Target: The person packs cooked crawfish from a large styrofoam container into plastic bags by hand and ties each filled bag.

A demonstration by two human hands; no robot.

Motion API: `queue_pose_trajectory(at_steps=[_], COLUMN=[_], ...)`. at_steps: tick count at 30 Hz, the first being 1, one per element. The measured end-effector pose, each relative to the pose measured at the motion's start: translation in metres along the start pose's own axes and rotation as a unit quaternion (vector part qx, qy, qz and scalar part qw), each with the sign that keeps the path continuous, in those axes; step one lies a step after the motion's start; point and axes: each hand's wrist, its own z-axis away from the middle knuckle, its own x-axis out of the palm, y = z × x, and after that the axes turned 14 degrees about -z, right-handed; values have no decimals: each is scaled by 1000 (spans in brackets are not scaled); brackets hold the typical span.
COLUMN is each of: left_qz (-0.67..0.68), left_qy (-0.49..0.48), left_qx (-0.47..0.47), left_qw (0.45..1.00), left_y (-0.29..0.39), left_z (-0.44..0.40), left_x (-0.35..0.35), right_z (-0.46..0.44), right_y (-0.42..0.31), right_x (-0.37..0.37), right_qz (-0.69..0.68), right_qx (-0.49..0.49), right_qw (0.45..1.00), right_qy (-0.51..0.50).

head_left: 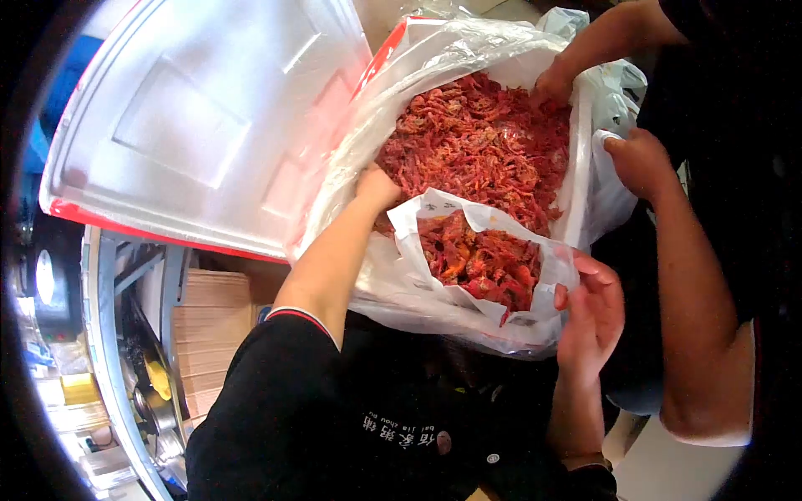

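A large foam box [582,167], lined with clear plastic, holds a heap of red crayfish [476,142]. In its near part sits a white plastic bag [407,238] with more crayfish inside. My left hand [378,189] reaches over the box's left side at the heap's edge, its fingers hidden. My right hand [593,307] is at the bag's right rim, fingers curled around the plastic.
Across the box, a co-worker in dark clothes has one hand [551,87] in the crayfish and the other [642,160] on a white bag [608,188]. A foam lid [192,117] leans at left, above a metal shelf [104,317] and stacked cartons [209,334].
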Motion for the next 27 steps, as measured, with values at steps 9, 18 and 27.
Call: queue_pose_trajectory(at_steps=[9, 18, 27], left_qz=[210, 8, 38], left_qy=[90, 102, 106], left_qx=[43, 186, 236], left_qw=[973, 977, 965], left_y=[-5, 21, 9], left_z=[-9, -24, -28], left_x=[-22, -38, -49], right_z=[0, -1, -2], right_y=[1, -3, -3], right_x=[-4, 2, 1], right_qz=[42, 69, 96], right_qx=[17, 31, 28], right_qw=[999, 997, 995], right_qy=[11, -13, -25])
